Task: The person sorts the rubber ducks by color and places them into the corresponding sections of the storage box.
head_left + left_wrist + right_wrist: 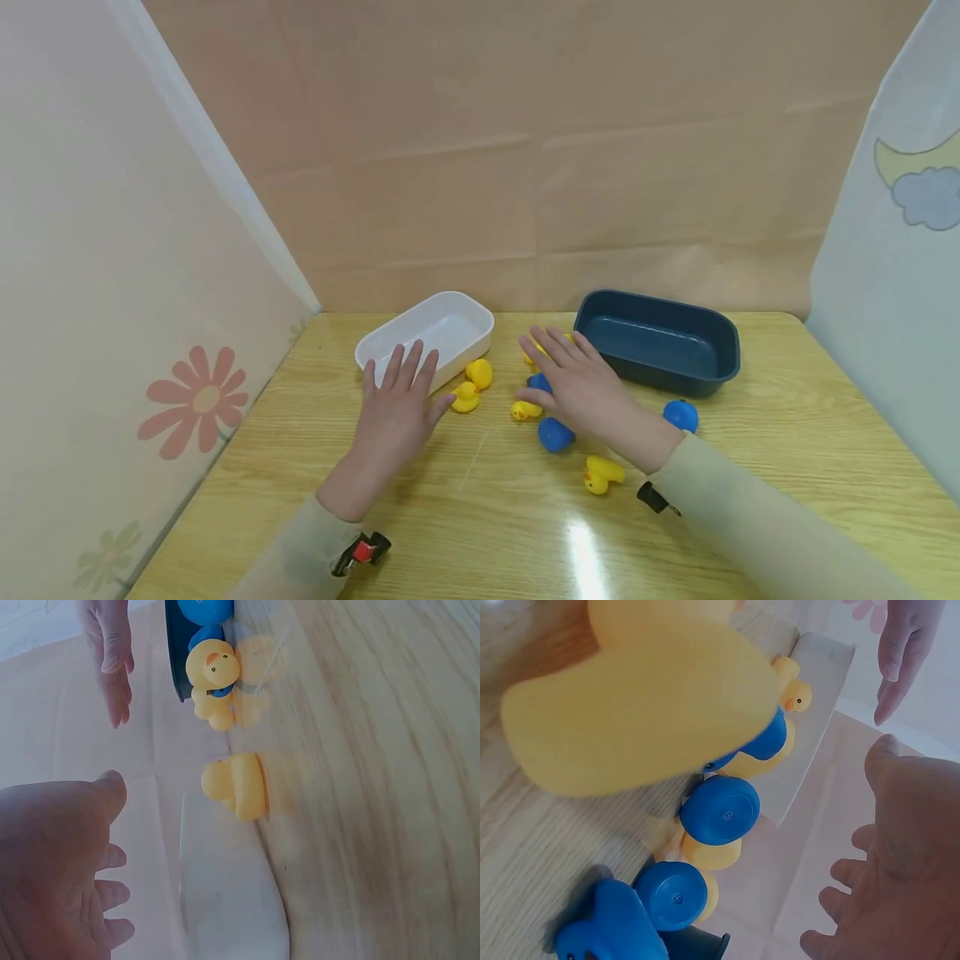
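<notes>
My left hand [396, 423] is held above the table with straight, spread fingers, overlapping the front of a white bin [367, 340] in the head view. Just right of it lie two yellow rubber ducks [465, 398]. My right hand [583, 390], also with fingers extended, hovers over several yellow and blue ducks, partly covering them. Around it I see a blue duck [555, 435], a small yellow duck [525, 411] and a nearer yellow duck [602, 473]. Both wrist views show the palms [56, 862] [911, 847] with nothing in them.
Behind my right hand stands a dark blue bin [660, 333], its inside bare. Another blue duck [680, 415] lies in front of that bin. The wooden table [480, 533] ends at a brown backdrop [540, 167], with pale fabric walls [112, 250] on both sides.
</notes>
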Tool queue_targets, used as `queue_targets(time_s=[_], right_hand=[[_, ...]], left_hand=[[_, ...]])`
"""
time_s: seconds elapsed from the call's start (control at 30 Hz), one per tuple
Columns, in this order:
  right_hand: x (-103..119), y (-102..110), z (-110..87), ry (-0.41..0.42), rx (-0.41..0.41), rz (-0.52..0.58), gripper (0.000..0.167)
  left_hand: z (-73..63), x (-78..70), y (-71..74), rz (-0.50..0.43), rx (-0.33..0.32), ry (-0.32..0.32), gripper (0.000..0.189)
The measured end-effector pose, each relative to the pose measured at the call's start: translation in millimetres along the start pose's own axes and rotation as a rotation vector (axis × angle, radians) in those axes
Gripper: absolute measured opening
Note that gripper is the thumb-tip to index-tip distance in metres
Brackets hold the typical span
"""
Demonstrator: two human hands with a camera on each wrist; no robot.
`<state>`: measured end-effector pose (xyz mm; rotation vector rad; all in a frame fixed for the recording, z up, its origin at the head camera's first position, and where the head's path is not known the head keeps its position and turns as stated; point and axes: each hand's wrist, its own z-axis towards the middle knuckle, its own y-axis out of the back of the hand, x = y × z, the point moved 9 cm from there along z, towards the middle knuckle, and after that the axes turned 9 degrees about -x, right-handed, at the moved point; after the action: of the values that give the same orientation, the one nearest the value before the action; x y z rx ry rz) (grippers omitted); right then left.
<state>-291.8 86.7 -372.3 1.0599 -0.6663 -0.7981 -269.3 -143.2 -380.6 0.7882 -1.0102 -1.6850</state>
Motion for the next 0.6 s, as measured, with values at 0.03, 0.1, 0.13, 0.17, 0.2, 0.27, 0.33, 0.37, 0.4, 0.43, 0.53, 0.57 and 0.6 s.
queue_targets(time_s=[0.03, 0.1, 0.13, 0.17, 0.2, 0.27, 0.33, 0.37, 0.4, 0.43, 0.53, 0.57, 0.6], right_hand=[[1, 0, 1.9, 0.008, -0.007, 0.001, 0.085], [3, -1, 5.5, 0.02, -0.013, -0.006, 0.086], [3, -2, 7.3, 0.023, -0.017, -0.008, 0.085], [3, -3, 8.9, 0.026, -0.019, -0.012, 0.085], [3, -4, 10.6, 0.029, -0.019, -0.012, 0.085], [3, -6, 13.9, 0.035, -0.018, -0.015, 0.084], [4, -8, 17.1, 0.042, -0.019, -0.012, 0.084], [4, -9, 18.7, 0.046, -0.018, -0.012, 0.084], [4, -9, 20.3, 0.051, -0.017, -0.015, 0.084], [5, -10, 21.9, 0.056, -0.015, -0.018, 0.084], [5, -13, 26.7, 0.063, -0.004, -0.019, 0.083], [5, -14, 28.5, 0.067, -0.001, -0.016, 0.083], [6, -15, 30.2, 0.068, 0.005, -0.011, 0.083]], left_hand=[[-0.5, 2.1, 0.0, -0.001, -0.003, 0.005, 0.074], [-1.6, 6.7, 0.4, -0.013, -0.009, 0.022, 0.074], [-2.1, 9.1, 0.5, -0.023, -0.009, 0.034, 0.074], [-2.6, 11.7, 0.3, -0.032, -0.007, 0.047, 0.074], [-3.1, 14.0, 0.7, -0.043, -0.009, 0.059, 0.074], [-3.9, 18.8, 1.1, -0.058, -0.008, 0.083, 0.075], [-4.5, 23.6, 1.0, -0.062, -0.011, 0.1, 0.075], [-4.7, 25.7, 1.0, -0.06, -0.014, 0.104, 0.075], [-5.0, 28.1, 0.6, -0.061, -0.016, 0.11, 0.075], [-5.3, 30.6, 0.3, -0.061, -0.017, 0.116, 0.075], [-6.5, 37.9, -1.0, -0.067, -0.018, 0.132, 0.074], [-7.0, 40.5, -1.3, -0.074, -0.019, 0.139, 0.074], [-7.6, 43.2, -1.9, -0.079, -0.019, 0.145, 0.073]])
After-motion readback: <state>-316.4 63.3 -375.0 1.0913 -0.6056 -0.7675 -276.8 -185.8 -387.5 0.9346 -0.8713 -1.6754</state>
